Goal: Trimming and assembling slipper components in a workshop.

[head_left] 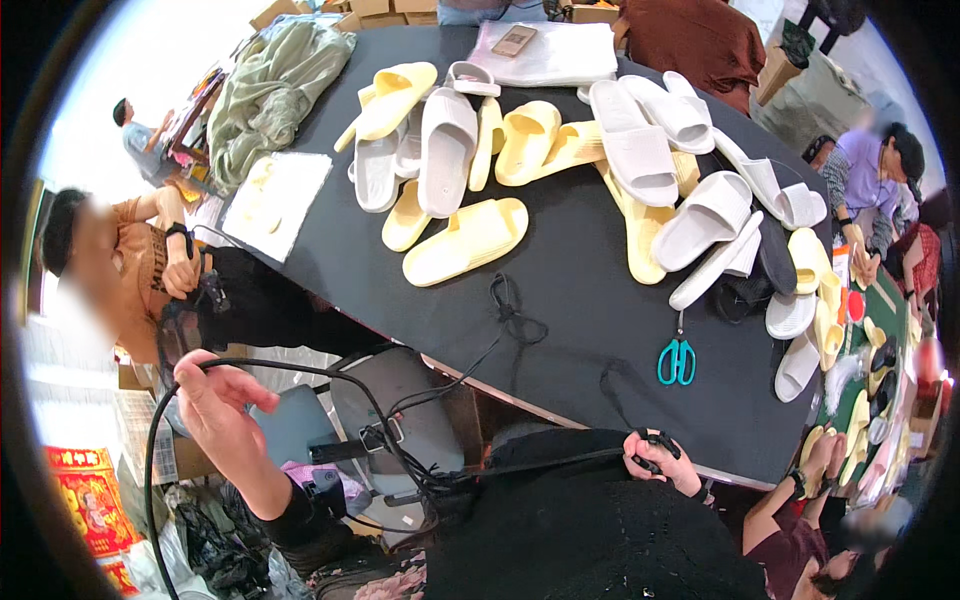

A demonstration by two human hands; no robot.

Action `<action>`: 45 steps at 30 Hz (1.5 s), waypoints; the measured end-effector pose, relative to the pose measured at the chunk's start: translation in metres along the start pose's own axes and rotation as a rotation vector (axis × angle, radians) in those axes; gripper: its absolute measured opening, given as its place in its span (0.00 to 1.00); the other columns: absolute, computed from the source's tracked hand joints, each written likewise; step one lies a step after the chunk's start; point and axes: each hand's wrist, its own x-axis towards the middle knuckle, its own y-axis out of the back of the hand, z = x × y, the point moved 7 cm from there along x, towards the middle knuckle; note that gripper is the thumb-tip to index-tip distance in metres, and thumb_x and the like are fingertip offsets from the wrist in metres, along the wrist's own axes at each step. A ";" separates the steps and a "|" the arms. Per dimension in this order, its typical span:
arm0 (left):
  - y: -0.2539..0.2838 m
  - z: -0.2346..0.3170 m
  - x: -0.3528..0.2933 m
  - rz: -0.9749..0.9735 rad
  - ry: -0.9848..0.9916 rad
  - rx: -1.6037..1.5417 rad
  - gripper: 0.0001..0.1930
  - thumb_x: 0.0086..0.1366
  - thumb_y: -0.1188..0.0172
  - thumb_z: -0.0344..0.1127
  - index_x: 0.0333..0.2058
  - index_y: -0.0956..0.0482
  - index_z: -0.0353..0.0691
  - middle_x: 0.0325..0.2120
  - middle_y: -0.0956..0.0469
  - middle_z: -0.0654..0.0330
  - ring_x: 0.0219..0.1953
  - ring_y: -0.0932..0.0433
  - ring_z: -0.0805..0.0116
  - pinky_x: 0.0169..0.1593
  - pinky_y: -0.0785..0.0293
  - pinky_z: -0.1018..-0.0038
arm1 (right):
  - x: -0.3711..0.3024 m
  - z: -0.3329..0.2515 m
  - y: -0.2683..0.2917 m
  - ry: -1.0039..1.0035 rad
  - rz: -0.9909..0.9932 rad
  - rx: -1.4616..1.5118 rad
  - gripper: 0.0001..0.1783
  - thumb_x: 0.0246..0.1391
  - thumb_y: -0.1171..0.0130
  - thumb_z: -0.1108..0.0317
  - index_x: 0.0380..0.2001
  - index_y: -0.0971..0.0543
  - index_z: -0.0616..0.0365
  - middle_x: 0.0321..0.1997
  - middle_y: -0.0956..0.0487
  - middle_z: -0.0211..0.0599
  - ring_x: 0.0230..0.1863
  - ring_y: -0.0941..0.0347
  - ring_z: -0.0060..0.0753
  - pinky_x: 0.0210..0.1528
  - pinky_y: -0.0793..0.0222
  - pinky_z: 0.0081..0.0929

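Observation:
My left hand (225,400) is raised at the left, its thumb and fingers closed around a black cable (300,367) that bends down on both sides. The cable runs into a tangle of cords in front of my body. My right hand (660,460), at the table's near edge, is closed on a black strand leading back toward that tangle. Dark loops cross its fingers. A thinner black cord (515,315) lies knotted on the table. Teal-handled scissors (676,362) lie beyond my right hand. Several yellow slippers (466,243) and light grey slippers (448,150) are heaped farther back.
The dark table (440,320) spreads ahead. At its back lies a stack of clear plastic (560,60) with a phone (514,41). Grey chairs (375,405) stand under the cables. A person in orange (135,260) sits left; others work at the right. Green cloth (270,100) covers the far left.

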 end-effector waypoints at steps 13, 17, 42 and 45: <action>0.062 0.046 -0.060 -0.559 0.011 -1.069 0.31 0.71 0.63 0.50 0.64 0.51 0.33 0.32 0.24 0.38 0.18 0.23 0.51 0.20 0.23 0.61 | 0.004 -0.002 -0.008 0.019 -0.040 -0.058 0.18 0.58 0.47 0.49 0.34 0.27 0.54 0.15 0.35 0.26 0.14 0.47 0.12 0.15 0.55 0.15; 0.072 0.107 -0.064 -0.669 -0.487 -1.126 0.27 0.70 0.58 0.38 0.58 0.48 0.20 0.19 0.26 0.51 0.17 0.25 0.62 0.23 0.26 0.70 | 0.003 0.003 -0.007 -0.003 -0.046 -0.012 0.17 0.57 0.44 0.51 0.34 0.27 0.54 0.15 0.35 0.26 0.14 0.48 0.12 0.15 0.55 0.14; -0.045 -0.080 0.241 0.594 0.544 -1.561 0.10 0.64 0.59 0.32 0.38 0.32 0.35 0.33 0.28 0.58 0.43 0.30 0.62 0.55 0.42 0.52 | -0.014 -0.005 -0.039 -0.160 -0.116 -0.273 0.16 0.56 0.43 0.52 0.35 0.24 0.54 0.25 0.32 0.20 0.24 0.38 0.12 0.25 0.44 0.11; -0.082 0.000 0.265 0.272 0.628 -1.398 0.09 0.64 0.54 0.30 0.35 0.27 0.32 0.29 0.27 0.58 0.34 0.27 0.64 0.51 0.34 0.55 | -0.021 -0.003 -0.050 -0.164 -0.166 -0.284 0.16 0.57 0.43 0.52 0.35 0.24 0.54 0.26 0.32 0.19 0.25 0.38 0.12 0.25 0.44 0.11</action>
